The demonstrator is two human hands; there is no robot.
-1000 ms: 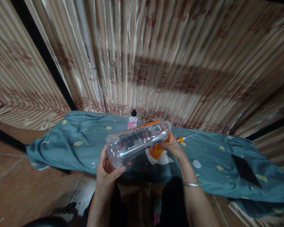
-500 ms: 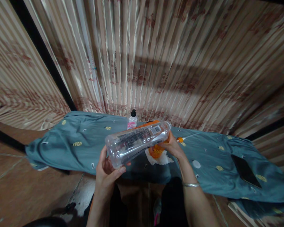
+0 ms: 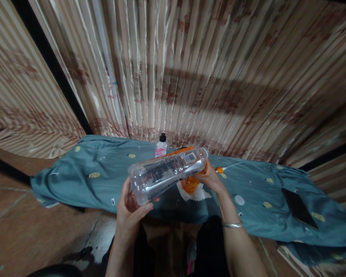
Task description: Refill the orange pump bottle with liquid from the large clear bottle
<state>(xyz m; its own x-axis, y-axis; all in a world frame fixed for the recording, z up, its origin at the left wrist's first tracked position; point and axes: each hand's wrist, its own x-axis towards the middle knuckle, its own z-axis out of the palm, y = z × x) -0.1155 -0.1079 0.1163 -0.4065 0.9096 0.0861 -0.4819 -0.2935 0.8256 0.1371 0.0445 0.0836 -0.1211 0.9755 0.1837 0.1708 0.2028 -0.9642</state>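
One bottle (image 3: pixel 165 177) slants above the cloth (image 3: pixel 83 188), the left hand (image 3: pixel 130 207) cupping its base in curled fingers, presumably for support; at its neck, we cannot tell what the right hand (image 3: pixel 211 177) grips.

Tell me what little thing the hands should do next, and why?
I'd probably raise the left hand slightly, tipping the clear bottle more. That hand holds its bottom, while its neck is at the right hand, near the orange bottle, which has white paper around its base. I'd go gently: the clear bottle hides whether the two openings line up.
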